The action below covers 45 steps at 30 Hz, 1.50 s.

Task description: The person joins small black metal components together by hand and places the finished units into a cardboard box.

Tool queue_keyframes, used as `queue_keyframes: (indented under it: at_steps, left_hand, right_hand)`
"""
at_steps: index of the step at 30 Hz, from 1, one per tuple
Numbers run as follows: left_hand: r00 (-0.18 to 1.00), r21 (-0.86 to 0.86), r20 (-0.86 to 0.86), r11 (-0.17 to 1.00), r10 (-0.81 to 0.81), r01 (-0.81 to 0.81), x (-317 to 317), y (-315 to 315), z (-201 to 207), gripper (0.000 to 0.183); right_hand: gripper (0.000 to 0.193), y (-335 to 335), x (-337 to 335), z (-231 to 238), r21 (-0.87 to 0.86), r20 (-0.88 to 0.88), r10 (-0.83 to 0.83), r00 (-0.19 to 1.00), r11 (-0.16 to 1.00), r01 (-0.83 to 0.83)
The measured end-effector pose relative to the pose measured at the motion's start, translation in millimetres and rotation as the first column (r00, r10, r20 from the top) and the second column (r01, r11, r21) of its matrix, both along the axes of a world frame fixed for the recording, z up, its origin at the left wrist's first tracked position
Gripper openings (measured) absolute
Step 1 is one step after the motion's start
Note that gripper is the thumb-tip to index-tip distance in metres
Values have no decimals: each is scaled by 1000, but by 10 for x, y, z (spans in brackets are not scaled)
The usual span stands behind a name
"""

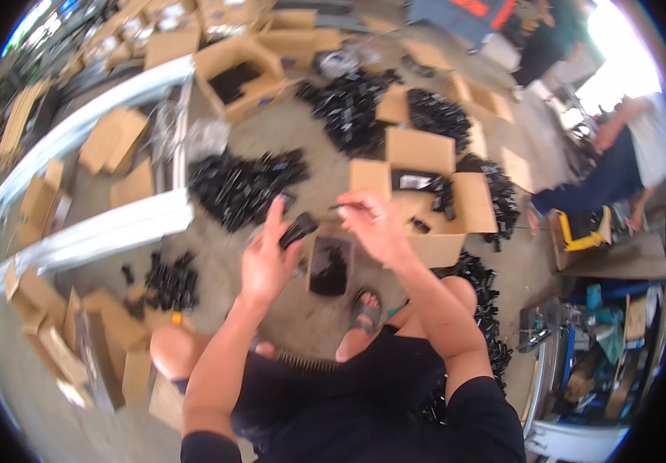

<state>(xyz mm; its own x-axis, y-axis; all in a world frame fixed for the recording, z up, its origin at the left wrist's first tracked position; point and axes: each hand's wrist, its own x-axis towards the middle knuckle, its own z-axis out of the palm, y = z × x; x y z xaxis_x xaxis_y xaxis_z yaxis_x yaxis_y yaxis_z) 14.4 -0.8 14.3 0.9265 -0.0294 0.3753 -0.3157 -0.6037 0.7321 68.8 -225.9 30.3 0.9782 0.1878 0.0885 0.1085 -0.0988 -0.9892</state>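
Observation:
My left hand (pixel 263 266) is closed around a short black part (pixel 298 230), its index finger sticking up beside it. Close by on the right, my right hand (pixel 375 228) pinches a small, thin dark piece (pixel 340 206) between thumb and fingertips; blur hides its exact kind. The two hands are a little apart. Below them on the floor stands a small bin (pixel 350 270) filled with tiny black pieces. Just right of my right hand is an open cardboard box (pixel 472 202) with several black parts inside.
Heaps of black parts (pixel 248 185) lie ahead, with another large heap (pixel 352 108) farther off. White metal beams (pixel 109 231) and torn cardboard (pixel 113 332) are on the left. At right, a person (pixel 611 166) bends near a yellow item (pixel 584 231), above a cluttered cart (pixel 595 347).

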Motion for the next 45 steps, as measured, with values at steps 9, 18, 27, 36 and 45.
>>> queue_keyframes:
  at_steps: [9, 18, 27, 36, 45]
  left_hand:
    - [988, 206, 150, 979, -42, 10, -20, 22, -172, 94]
    - [972, 298, 219, 955, -81, 13, 0, -40, -178, 93]
    - [996, 229, 91, 973, -3, -18, -4, -18, -223, 77]
    - [941, -585, -336, 776, 33, -237, 120, 155, -298, 30]
    - [938, -926, -316, 260, -139, -273, 96, 320, -112, 19]
  right_hand:
    - [13, 313, -71, -81, -321, 528, 222, 819, 946, -49]
    - [20, 397, -101, -215, -605, 585, 412, 699, 795, 37]
    - [27, 484, -91, -223, -653, 449, 383, 807, 758, 3]
    - [14, 127, 421, -833, -578, 233, 102, 967, 814, 54]
    - [19, 1005, 235, -2486, -984, -33, 604, 796, 121, -133]
